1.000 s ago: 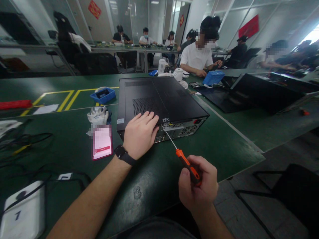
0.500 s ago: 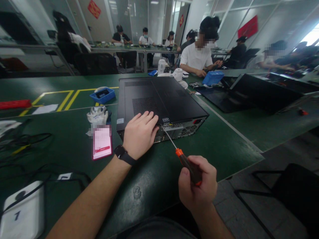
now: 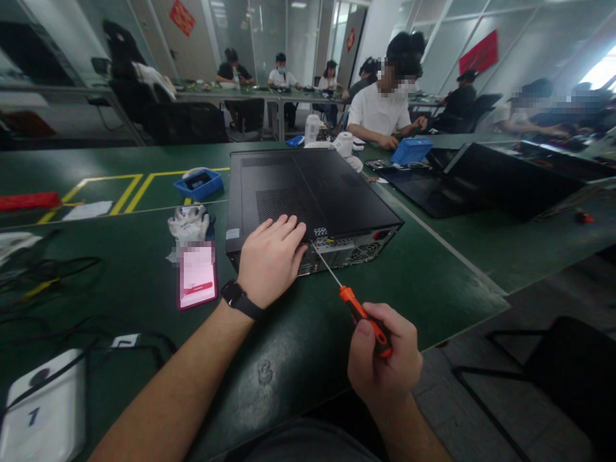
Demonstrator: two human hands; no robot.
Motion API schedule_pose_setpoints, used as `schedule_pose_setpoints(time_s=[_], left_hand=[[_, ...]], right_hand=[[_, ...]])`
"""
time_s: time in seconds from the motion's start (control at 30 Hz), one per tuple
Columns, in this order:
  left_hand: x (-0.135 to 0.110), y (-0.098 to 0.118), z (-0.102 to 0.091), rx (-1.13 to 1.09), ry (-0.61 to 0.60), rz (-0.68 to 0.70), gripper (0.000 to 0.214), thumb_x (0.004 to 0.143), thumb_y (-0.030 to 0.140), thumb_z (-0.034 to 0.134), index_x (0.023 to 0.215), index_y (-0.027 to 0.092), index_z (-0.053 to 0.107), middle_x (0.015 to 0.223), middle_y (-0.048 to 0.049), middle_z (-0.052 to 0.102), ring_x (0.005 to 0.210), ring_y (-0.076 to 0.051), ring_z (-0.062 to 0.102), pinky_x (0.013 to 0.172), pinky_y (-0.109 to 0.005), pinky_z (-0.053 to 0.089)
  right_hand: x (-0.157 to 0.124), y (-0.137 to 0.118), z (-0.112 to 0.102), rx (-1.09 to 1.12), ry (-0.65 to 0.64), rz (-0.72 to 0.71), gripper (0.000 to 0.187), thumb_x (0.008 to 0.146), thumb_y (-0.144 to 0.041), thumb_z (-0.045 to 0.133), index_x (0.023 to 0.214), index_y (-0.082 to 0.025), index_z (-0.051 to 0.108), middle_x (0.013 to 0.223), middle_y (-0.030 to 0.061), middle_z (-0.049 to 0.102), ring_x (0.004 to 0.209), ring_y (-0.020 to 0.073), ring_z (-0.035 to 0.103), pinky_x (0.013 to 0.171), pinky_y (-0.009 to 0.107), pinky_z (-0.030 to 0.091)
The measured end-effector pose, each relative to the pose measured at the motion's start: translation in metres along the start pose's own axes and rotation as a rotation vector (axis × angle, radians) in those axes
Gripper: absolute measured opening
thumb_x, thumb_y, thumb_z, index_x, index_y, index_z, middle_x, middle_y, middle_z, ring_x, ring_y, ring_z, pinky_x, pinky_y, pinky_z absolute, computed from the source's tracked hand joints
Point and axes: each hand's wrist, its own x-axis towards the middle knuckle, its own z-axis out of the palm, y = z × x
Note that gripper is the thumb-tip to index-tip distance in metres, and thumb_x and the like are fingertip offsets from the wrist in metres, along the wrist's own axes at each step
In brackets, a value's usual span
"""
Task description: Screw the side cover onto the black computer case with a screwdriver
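The head view took in a room with glass partitions (image 3: 264, 32) far beyond both hands, where several people sat at tables. Beneath the hands spread a green table (image 3: 457, 276), marked with yellow lines (image 3: 139, 193) ahead and to the left of the left hand. Past the hands, toward the right, sat a co-worker in a white shirt (image 3: 378, 110).

A black computer case (image 3: 337, 186) lay flat directly ahead of both hands, its rear panel and fan grille (image 3: 366, 251) facing them. Well beyond the right hand stood a blue box (image 3: 411, 151); beyond the left hand, to its left, sat a blue tray (image 3: 212, 188) holding something dark, too small to identify. Nearer the left hand, on its left, lay a white glove (image 3: 189, 222) and a lit phone (image 3: 197, 277).

The left hand (image 3: 272, 263), a black watch (image 3: 234, 295) at its wrist, rested palm down on the case's near edge, fingers extended. The right hand (image 3: 385, 353) was wrapped around the orange-and-black handle of a screwdriver (image 3: 364, 319). Its shaft slanted away to the rear panel's upper edge, just right of the left thumb, where the tip seemed to touch.
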Motion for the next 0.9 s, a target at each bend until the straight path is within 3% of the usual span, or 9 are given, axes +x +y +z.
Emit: schedule_pose_setpoints(time_s=[0.17,0.33,0.53,0.73,0.9], left_hand=[[-0.0005,-0.0001,0.0003,0.001,-0.004,0.002,0.034,0.099,0.023,0.058,0.131,0.014,0.066,0.142,-0.014,0.067,0.133,-0.031,0.063,0.113,-0.05,0.05],[-0.0003,0.0,-0.0001,-0.019,-0.011,-0.01,0.034,0.099,0.022,0.058,0.132,0.015,0.066,0.142,-0.0144,0.067,0.133,-0.031,0.063,0.114,-0.052,0.05],[-0.0004,-0.0003,0.0,-0.018,-0.009,-0.012,0.034,0.099,0.022,0.058,0.131,0.014,0.066,0.142,-0.0145,0.067,0.134,-0.031,0.063,0.115,-0.051,0.049],[-0.0004,-0.0006,-0.0002,-0.016,-0.022,-0.016,0.035,0.099,0.022,0.058,0.132,0.014,0.065,0.143,-0.0142,0.067,0.134,-0.031,0.062,0.115,-0.05,0.049],[0.0,-0.0002,-0.0007,-0.019,-0.013,-0.013,0.034,0.098,0.021,0.058,0.131,0.014,0.066,0.142,-0.0143,0.067,0.133,-0.031,0.063,0.114,-0.051,0.05]], right_hand=[[-0.0049,0.0033,-0.0017,-0.015,-0.018,0.079,0.024,0.096,-0.025,0.059,0.119,-0.019,0.064,0.094,0.0049,0.074,0.071,0.0166,0.073,0.062,0.029,0.06],[-0.0012,0.0051,0.0005,0.1,0.006,-0.036,0.035,0.09,-0.017,0.058,0.125,-0.018,0.059,0.102,0.0076,0.069,0.09,0.0217,0.072,0.074,0.036,0.062],[-0.0071,0.0075,-0.0006,0.017,-0.001,0.055,0.025,0.095,-0.017,0.058,0.119,-0.019,0.065,0.091,0.0038,0.072,0.073,0.0163,0.071,0.066,0.029,0.059],[0.0008,0.0016,0.0002,0.084,-0.009,-0.02,0.033,0.09,-0.017,0.06,0.123,-0.019,0.06,0.097,0.0062,0.07,0.084,0.0201,0.072,0.069,0.033,0.06],[-0.0017,-0.0002,-0.0001,0.003,-0.015,0.032,0.026,0.093,-0.016,0.061,0.118,-0.021,0.063,0.096,0.0048,0.074,0.072,0.0164,0.073,0.063,0.029,0.06]])
